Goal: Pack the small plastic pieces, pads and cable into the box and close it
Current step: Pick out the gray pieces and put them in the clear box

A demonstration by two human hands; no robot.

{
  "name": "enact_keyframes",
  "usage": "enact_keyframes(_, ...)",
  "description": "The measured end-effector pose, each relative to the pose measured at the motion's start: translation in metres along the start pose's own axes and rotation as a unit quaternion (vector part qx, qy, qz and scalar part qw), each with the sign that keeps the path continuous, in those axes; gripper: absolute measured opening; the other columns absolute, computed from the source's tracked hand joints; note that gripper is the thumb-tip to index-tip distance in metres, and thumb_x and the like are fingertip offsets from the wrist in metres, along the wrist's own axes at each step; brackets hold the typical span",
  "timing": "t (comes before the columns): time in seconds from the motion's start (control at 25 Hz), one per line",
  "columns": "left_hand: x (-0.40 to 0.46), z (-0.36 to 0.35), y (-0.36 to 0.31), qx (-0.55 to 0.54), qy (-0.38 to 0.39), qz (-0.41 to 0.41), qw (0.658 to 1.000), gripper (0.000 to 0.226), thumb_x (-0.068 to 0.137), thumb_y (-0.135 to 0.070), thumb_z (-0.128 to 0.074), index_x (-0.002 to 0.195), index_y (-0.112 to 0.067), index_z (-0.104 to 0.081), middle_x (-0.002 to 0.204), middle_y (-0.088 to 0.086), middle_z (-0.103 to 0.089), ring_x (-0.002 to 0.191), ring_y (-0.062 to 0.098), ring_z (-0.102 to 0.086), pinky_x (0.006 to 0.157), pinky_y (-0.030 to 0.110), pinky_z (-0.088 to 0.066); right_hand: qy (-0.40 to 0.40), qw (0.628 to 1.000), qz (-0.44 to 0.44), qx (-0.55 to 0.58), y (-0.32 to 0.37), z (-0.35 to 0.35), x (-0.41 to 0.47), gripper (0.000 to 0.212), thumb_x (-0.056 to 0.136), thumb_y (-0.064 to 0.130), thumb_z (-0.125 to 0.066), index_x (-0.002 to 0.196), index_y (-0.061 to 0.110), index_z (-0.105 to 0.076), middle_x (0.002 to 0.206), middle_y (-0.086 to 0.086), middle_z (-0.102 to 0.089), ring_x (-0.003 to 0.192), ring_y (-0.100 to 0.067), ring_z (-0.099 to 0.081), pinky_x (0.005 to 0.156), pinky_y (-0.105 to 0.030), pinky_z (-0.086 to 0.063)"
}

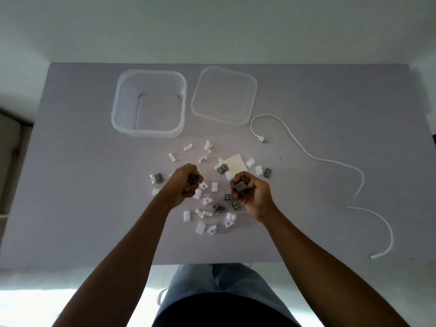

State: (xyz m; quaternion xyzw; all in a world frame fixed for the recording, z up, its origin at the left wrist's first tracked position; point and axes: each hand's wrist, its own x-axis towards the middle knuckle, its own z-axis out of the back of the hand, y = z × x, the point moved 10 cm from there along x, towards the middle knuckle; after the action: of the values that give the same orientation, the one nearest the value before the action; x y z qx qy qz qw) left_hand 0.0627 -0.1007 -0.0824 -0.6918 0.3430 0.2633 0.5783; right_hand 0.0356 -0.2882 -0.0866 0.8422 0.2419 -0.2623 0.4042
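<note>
1. head view, nearest: two bare forearms reach forward over the near edge of a pale grey desk; a lap in light trousers shows below the edge.
2. the left hand is curled shut around a grey plastic piece, knuckles up, hovering over the scatter.
3. the right hand is closed on a grey block-shaped piece, pinched at the fingertips; the two hands are apart, with a few loose pieces lying between them.
4. under and around both hands lie the small plastic pieces, white and grey, spread loosely across the middle of the desk, some nearer than the hands, some beyond.
5. just beyond the right hand a cream square pad lies flat, with grey and white pieces touching its edges.
6. to the right, well apart from the hands, a white cable snakes across the desk, its plug end pointing toward the pieces.
7. farthest: the clear box stands open beyond the left hand, and its lid lies flat just beside it on the right.
</note>
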Motion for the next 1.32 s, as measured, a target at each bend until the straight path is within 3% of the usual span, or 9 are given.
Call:
enact_keyframes(0.12, -0.006, 0.015, 0.001, -0.064, 0.0, 0.016, 0.998, 0.015, 0.081, -0.014, -0.041, 0.076, -0.015, -0.055, 0.063, 0.005, -0.045, 0.042, 0.011, -0.023, 0.049, 0.024, -0.009, -0.053, 0.998, 0.002, -0.041, 0.002, 0.0, 0.003, 0.029, 0.09, 0.017, -0.037, 0.069, 0.009, -0.056, 0.072, -0.015, -0.057, 0.055, -0.023, -0.047, 0.052, -0.028, -0.032)
enact_keyframes(0.24, -0.004, 0.062, -0.001, 0.036, -0.11, 0.028, 0.993, 0.039, 0.088, -0.039, -0.052, 0.061, -0.012, -0.055, 0.055, 0.004, -0.044, 0.039, 0.013, -0.028, 0.046, 0.023, -0.017, -0.154, 0.959, 0.051, -0.231, 0.015, 0.004, 0.017, 0.045, 0.094, 0.038, -0.056, 0.056, 0.014, -0.053, 0.053, -0.004, -0.05, 0.042, -0.017, -0.042, 0.046, -0.025, -0.03)
enact_keyframes(0.32, -0.006, 0.102, -0.023, 0.224, -0.23, -0.021, 0.947, 0.055, 0.086, -0.053, -0.06, 0.057, -0.006, -0.061, 0.052, 0.004, -0.055, 0.045, 0.021, -0.049, 0.048, 0.026, -0.037, -0.173, 0.873, 0.157, -0.428, 0.033, -0.009, 0.027, 0.037, 0.091, 0.04, -0.064, 0.065, 0.013, -0.064, 0.054, 0.003, -0.057, 0.046, -0.012, -0.05, 0.051, -0.027, -0.041)
enact_keyframes(0.4, -0.003, 0.133, -0.037, 0.383, -0.297, -0.041, 0.874, 0.052, 0.087, -0.05, -0.062, 0.058, -0.007, -0.06, 0.058, 0.007, -0.061, 0.067, 0.029, -0.064, 0.062, 0.032, -0.047, -0.164, 0.77, 0.223, -0.575, 0.039, -0.028, 0.033, 0.023, 0.091, 0.036, -0.065, 0.087, 0.014, -0.069, 0.074, 0.002, -0.069, 0.064, -0.013, -0.064, 0.062, -0.028, -0.051)
enact_keyframes(0.6, 0.01, 0.165, -0.026, 0.487, -0.312, 0.032, 0.815, 0.061, 0.076, -0.064, -0.066, 0.09, -0.005, -0.062, 0.092, 0.013, -0.067, 0.086, 0.034, -0.065, 0.074, 0.037, -0.051, -0.178, 0.643, 0.192, -0.72, 0.028, -0.036, 0.05, 0.028, 0.092, 0.026, -0.061, 0.117, 0.014, -0.057, 0.099, -0.012, -0.072, 0.091, -0.033, -0.068, 0.071, -0.034, -0.051)
enact_keyframes(0.92, 0.01, 0.162, -0.031, 0.483, -0.329, 0.017, 0.812, 0.059, 0.076, -0.055, -0.073, 0.105, -0.005, -0.059, 0.106, 0.018, -0.064, 0.099, 0.039, -0.063, 0.079, 0.039, -0.051, -0.212, 0.645, 0.185, -0.71, 0.025, -0.033, 0.052, 0.03, 0.091, 0.037, -0.063, 0.11, 0.016, -0.055, 0.091, -0.011, -0.071, 0.085, -0.035, -0.067, 0.063, -0.033, -0.044)
enact_keyframes(1.12, 0.01, 0.16, -0.024, 0.494, -0.306, 0.007, 0.814, 0.059, 0.076, -0.057, -0.072, 0.098, -0.004, -0.06, 0.099, 0.017, -0.065, 0.094, 0.039, -0.064, 0.073, 0.037, -0.051, -0.199, 0.603, 0.174, -0.753, 0.02, -0.036, 0.061, 0.026, 0.095, 0.033, -0.057, 0.111, 0.012, -0.055, 0.088, -0.013, -0.071, 0.084, -0.036, -0.068, 0.061, -0.033, -0.043)
enact_keyframes(1.2, 0.011, 0.159, -0.026, 0.481, -0.303, 0.004, 0.823, 0.051, 0.079, -0.052, -0.072, 0.09, -0.003, -0.062, 0.093, 0.016, -0.066, 0.086, 0.036, -0.065, 0.069, 0.034, -0.049, -0.19, 0.599, 0.176, -0.758, 0.021, -0.039, 0.063, 0.025, 0.095, 0.033, -0.057, 0.109, 0.011, -0.057, 0.089, -0.013, -0.071, 0.085, -0.035, -0.068, 0.06, -0.031, -0.039)
enact_keyframes(1.32, 0.018, 0.152, -0.026, 0.425, -0.269, -0.013, 0.864, 0.045, 0.082, -0.044, -0.072, 0.058, -0.007, -0.06, 0.057, 0.006, -0.059, 0.055, 0.023, -0.056, 0.053, 0.027, -0.039, -0.187, 0.63, 0.184, -0.731, 0.02, -0.038, 0.059, 0.024, 0.094, 0.034, -0.058, 0.102, 0.012, -0.06, 0.087, -0.012, -0.072, 0.083, -0.034, -0.068, 0.062, -0.033, -0.047)
